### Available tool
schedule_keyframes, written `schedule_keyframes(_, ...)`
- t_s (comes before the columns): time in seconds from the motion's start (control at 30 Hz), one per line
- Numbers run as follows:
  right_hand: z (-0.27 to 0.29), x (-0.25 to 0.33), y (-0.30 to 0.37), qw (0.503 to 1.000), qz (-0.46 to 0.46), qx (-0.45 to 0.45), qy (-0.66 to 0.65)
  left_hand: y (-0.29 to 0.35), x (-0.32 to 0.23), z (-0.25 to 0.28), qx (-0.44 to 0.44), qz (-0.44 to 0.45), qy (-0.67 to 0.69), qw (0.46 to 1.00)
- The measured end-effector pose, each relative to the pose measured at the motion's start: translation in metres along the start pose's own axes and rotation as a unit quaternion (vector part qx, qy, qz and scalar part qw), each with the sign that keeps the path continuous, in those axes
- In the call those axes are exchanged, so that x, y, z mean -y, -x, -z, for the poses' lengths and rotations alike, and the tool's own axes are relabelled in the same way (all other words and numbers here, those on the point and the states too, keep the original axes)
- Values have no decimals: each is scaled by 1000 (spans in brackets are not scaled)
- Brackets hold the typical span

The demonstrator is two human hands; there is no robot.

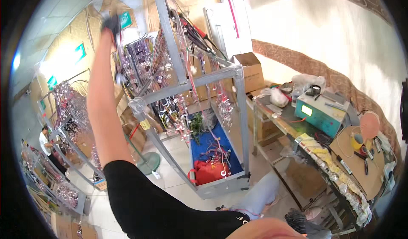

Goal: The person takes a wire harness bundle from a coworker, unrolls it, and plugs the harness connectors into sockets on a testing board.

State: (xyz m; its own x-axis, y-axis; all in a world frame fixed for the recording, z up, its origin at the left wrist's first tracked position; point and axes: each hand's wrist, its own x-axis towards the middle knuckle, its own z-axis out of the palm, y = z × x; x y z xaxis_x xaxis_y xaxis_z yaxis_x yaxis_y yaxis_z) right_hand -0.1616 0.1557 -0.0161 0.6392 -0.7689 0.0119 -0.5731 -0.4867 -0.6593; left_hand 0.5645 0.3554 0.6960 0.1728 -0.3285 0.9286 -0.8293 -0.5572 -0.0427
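My left arm stretches up to the upper left, and my left hand [111,24], in a dark glove, is beside the top of a grey metal rack [191,84]. Motion smears its fingers, so whether they hold anything does not show. Close by hang many bundles of wire harnesses [140,54] with small pale connectors. Low at the bottom edge, a dark knitted shape [295,221] looks like my gloved right hand; its fingers cannot be made out. A thin strand of wires [240,210] lies across in front of my jeans leg [261,196].
The rack's blue base [219,139] bears a red bag [210,171] and loose wires. On the right, a workbench [314,154] carries a teal boxy device [321,113] with a lit screen, and hand tools. More harness racks [70,133] and a person [46,145] are far left.
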Motion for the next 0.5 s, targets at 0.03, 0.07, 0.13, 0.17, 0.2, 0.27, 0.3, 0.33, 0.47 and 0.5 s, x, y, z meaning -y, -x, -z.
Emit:
schedule_keyframes(0.03,-19,-22,9,994,52,14,91,-39,-73,16,-47,73,261,961)
schedule_keyframes(0.07,-36,-41,14,976,112,39,182,-57,-143,48,-88,87,460,879)
schedule_keyframes(0.13,-26,-18,17,966,116,-67,222,-37,-266,123,-111,53,626,770)
schedule_keyframes(0.17,0,28,17,948,127,-88,278,-18,-325,133,-62,37,604,793)
schedule_keyframes(0.2,11,55,7,976,69,-70,194,20,-367,137,-13,28,576,817)
schedule_keyframes(0.27,7,71,-17,990,69,-64,-110,101,-389,115,227,-60,610,757)
schedule_keyframes(0.3,50,153,-8,958,25,-48,-282,138,-389,88,379,-105,634,666)
schedule_keyframes(0.33,10,130,-28,878,128,-17,-460,169,-384,50,534,-140,642,531)
schedule_keyframes(0.47,7,208,-34,795,252,72,-548,423,-411,30,688,-127,540,468)
schedule_keyframes(0.5,-15,211,-41,652,164,164,-722,478,-408,37,685,-94,518,504)
